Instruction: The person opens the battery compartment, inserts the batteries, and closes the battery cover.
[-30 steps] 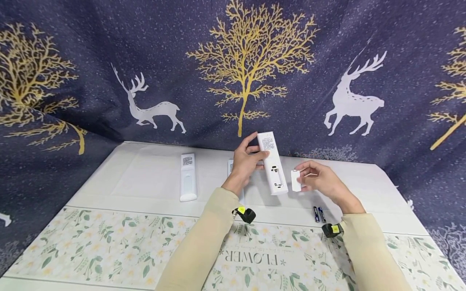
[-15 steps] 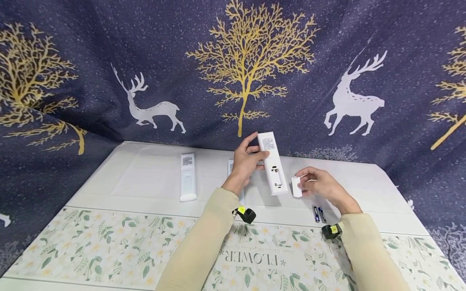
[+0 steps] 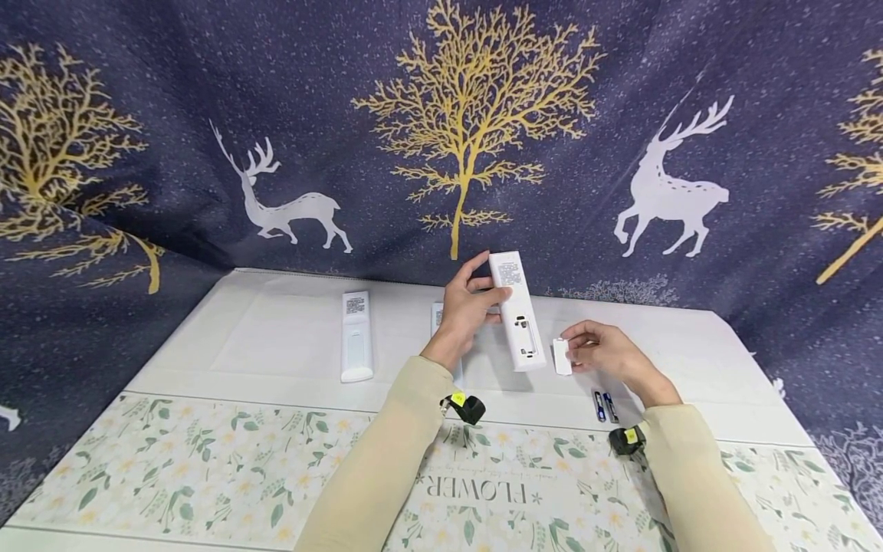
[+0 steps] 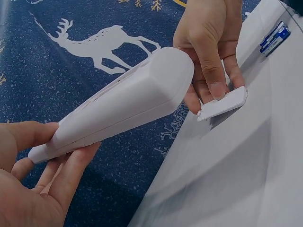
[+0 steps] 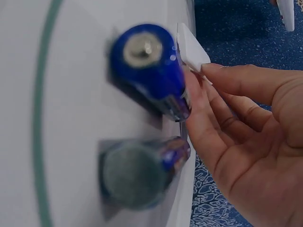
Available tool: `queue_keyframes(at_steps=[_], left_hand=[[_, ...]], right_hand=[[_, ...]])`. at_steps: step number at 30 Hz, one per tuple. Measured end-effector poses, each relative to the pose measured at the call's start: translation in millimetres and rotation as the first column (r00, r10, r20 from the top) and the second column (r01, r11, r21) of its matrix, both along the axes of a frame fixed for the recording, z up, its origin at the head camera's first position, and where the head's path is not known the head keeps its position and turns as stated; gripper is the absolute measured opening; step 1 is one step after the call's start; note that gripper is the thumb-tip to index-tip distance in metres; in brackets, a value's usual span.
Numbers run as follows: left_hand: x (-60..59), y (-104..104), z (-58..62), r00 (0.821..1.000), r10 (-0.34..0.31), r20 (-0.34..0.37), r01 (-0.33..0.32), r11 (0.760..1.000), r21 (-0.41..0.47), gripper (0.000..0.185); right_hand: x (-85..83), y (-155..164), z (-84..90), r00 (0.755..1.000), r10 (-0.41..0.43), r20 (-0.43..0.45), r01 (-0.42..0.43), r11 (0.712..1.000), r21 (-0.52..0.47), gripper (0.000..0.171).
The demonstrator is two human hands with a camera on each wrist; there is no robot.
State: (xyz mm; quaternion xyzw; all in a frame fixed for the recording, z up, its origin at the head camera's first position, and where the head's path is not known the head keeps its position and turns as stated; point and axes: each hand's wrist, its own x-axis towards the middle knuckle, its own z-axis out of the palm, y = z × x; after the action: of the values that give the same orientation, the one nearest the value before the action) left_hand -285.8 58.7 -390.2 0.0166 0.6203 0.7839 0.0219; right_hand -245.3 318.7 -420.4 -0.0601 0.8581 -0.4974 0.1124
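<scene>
Left hand [image 3: 467, 305] grips a white remote control [image 3: 517, 310] mid-body, thumb on one side, fingers curled around the other. Remote is raised above the white table [image 3: 276, 337], back side up, tilted with its far end higher. Printed label near the top end, battery bay open and empty toward the lower end. In the left wrist view the body [image 4: 118, 101] is a plain white wedge, thicker at the rounded near end.

Right hand [image 3: 607, 353] pinches the white battery cover [image 3: 562, 356] between thumb and fingertips [image 4: 215, 87], just right of the remote's lower end, not touching it. Cover is a small flat rectangle, tilted, its lower edge at or just above the table; contact can't be confirmed. Other fingers loosely curled.

Two blue AA batteries [image 3: 605, 406] lie side by side on the table near the right wrist; the right wrist view shows their ends up close [image 5: 147, 71].

Two more white remotes lie back up on the table: one to the left [image 3: 356, 335], one partly hidden behind the left hand [image 3: 437, 316]. Floral mat [image 3: 207, 468] along the near edge, navy deer-and-tree cloth [image 3: 276, 115] behind.
</scene>
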Motion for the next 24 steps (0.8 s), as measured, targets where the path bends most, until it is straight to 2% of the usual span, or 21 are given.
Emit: queue_keyframes(at_steps=[11,24], left_hand=[[0.2,0.9,-0.1,1.000,0.001,-0.012,-0.001,1.000,-0.006,0.076],[0.6,1.7,0.1,1.000,0.004,0.006,-0.003,1.000,-0.013,0.076]], right_hand=[[-0.9,-1.5,1.1,0.999,0.002,-0.047,0.002,0.994,0.106,0.039],[0.7,-2.6,3.6,0.997,-0.030,-0.074,0.037,0.994,0.101,0.033]])
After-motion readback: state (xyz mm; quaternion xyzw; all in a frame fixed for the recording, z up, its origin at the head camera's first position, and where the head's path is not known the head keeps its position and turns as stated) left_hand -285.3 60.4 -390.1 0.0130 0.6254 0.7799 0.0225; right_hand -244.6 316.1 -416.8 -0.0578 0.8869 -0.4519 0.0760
